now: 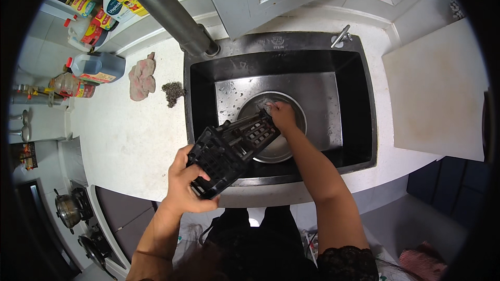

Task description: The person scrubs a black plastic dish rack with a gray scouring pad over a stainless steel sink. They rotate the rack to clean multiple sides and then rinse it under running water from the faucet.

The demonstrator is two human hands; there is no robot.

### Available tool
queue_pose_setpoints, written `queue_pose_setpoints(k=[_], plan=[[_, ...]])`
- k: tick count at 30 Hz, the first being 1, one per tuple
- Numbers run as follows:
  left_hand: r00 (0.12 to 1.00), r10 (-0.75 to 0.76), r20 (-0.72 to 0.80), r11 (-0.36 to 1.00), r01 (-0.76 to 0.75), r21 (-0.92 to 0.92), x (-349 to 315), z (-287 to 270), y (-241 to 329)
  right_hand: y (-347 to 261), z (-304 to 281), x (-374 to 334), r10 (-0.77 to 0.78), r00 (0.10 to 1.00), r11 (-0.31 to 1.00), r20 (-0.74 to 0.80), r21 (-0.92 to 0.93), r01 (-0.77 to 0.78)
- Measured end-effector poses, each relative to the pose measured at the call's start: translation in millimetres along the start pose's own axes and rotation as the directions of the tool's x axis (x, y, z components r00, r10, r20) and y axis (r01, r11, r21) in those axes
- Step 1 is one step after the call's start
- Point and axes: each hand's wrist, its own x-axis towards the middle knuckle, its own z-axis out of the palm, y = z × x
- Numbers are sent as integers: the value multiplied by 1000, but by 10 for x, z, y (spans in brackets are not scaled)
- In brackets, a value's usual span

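Observation:
A black plastic slotted rack, shaped like a knife or utensil holder, is tilted over the sink's front edge. Its near, wider end rests in my left hand, which is closed around it with the fingers through and along the grid. My right hand is closed at the rack's far end, above a round metal basin. Something small and greyish shows by its fingertips; I cannot make out what it is. The basin stands in the black sink, partly hidden by the rack and my right arm.
Left of the sink lie a dark scouring pad and a pinkish rag. Several bottles line the left back, including a dark-liquid jug. A grey pipe rises at the back; a pale board lies on the right.

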Motion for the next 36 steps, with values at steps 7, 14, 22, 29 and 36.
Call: queue_pose_setpoints(k=[7,14,22,29,36], plan=[[935,-318,-159,944,327,39,106,34,-94,942,340,192,91,991,889,98,-456,-37],[822,-512,-248,858,502,-109,28,87,-332,186,-171,-23,337,792,396,509,687,-610],[749,-618,-237,780,549,-299,132,212,-157,77,331,-197,-1,997,997,-72,79,7],[754,-609,-244,785,529,-324,52,174,-224,107,26,32,478,878,835,30,296,-464],[751,-599,-278,800,572,-180,246,237,-184,1417,523,135,109,956,663,274,-736,136]])
